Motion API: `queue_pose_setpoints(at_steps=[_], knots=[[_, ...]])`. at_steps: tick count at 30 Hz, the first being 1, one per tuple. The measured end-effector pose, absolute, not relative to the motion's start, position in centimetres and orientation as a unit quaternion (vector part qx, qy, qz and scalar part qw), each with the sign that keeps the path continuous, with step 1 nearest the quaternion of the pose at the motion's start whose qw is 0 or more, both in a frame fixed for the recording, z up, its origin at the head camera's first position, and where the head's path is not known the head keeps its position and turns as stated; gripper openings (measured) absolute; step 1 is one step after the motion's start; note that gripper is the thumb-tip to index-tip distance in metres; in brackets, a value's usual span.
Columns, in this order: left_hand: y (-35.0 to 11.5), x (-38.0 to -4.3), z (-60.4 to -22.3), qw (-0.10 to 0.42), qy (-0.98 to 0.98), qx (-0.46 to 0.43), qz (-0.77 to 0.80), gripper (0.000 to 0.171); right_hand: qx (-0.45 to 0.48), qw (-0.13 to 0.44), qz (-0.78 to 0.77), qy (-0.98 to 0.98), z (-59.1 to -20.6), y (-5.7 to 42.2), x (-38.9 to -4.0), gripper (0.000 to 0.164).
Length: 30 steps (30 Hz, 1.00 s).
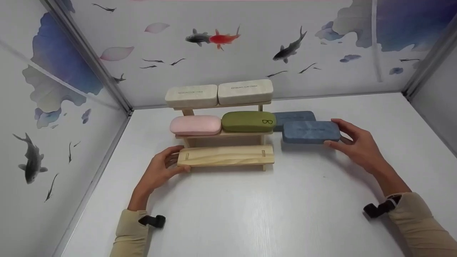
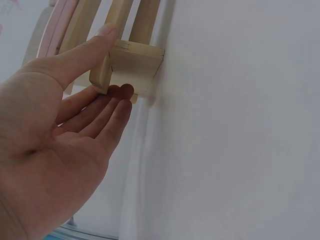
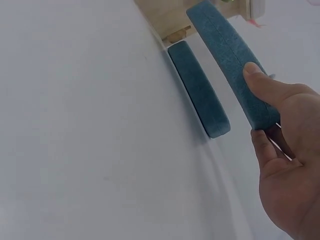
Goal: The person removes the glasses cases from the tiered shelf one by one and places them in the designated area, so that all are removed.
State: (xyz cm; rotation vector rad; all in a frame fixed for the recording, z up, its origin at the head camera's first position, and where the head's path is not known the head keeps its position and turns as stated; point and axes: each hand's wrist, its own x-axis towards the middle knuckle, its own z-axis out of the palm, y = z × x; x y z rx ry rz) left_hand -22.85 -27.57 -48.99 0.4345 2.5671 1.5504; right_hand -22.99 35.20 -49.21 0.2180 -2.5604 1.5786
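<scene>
My right hand (image 1: 360, 147) grips the right end of a blue glasses case (image 1: 311, 132), thumb on its near side. In the right wrist view this case (image 3: 232, 62) hangs above the table, apart from a second blue case (image 3: 199, 90) lying there. At the other side my left hand (image 1: 160, 169) pinches the left end of the bottom shelf of a wooden stepped rack (image 1: 226, 157), thumb in front and fingers behind. The middle shelf carries a pink case (image 1: 195, 125) and a green case (image 1: 248, 121) with a glasses print. Two cream cases (image 1: 191, 95) stand on the top shelf.
The second blue case (image 1: 294, 117) lies on the white table (image 1: 246, 210) right of the rack, partly hidden. Behind the table rises a white panel (image 1: 246, 67) with painted fish; a similar panel (image 1: 53, 150) borders the left side.
</scene>
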Motion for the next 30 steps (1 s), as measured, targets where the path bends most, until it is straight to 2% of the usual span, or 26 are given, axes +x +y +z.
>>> queue_pose_setpoints(at_steps=[17,30], knots=[[-27.5,-22.9,-48.9,0.058,0.844,0.139,0.515,0.084,0.047,0.085,0.497,-0.862,-48.6,38.4,-23.8,0.079],[-27.5,-22.7,-48.7,0.062,0.846,0.137,0.511,0.085,0.032,0.058,0.481,-0.874,-48.8,40.3,-25.3,0.082]])
